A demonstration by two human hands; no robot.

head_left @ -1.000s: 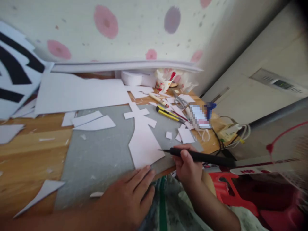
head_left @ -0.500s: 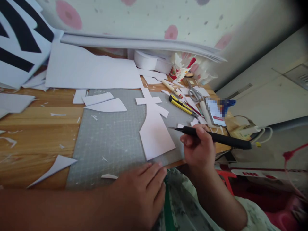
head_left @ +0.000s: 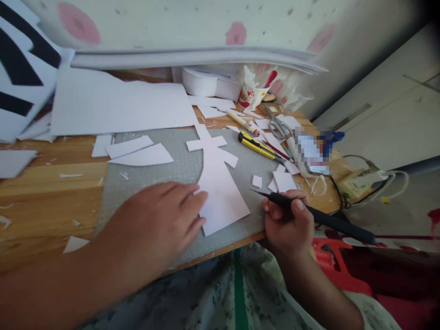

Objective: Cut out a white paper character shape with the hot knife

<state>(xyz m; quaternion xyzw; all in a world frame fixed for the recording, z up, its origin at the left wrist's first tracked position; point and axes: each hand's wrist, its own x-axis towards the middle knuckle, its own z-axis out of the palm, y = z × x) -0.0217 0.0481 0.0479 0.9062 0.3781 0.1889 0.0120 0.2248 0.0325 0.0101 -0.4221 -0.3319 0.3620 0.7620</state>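
A cut piece of white foam board (head_left: 222,192) lies on the grey cutting mat (head_left: 184,176), with narrow arms at its far end and a broad near end. My left hand (head_left: 165,213) reaches over its left edge, fingers stretched out and the tips at the board. Whether they press on it I cannot tell. My right hand (head_left: 288,220) is closed around a black-handled craft knife (head_left: 330,220), to the right of the board. The knife's thin blade points left, apart from the board's right edge.
Foam board offcuts (head_left: 140,156) lie on the mat's far left. A yellow utility knife (head_left: 256,145), a marker (head_left: 242,123), scissors (head_left: 280,128) and a phone (head_left: 312,156) sit at the right. A paper cup (head_left: 250,96) stands behind them. A large white sheet (head_left: 123,103) covers the back.
My left hand has moved from the table's near edge up onto the left side of the foam board. My right hand, still holding the craft knife, sits slightly lower in view. The view has shifted a little.
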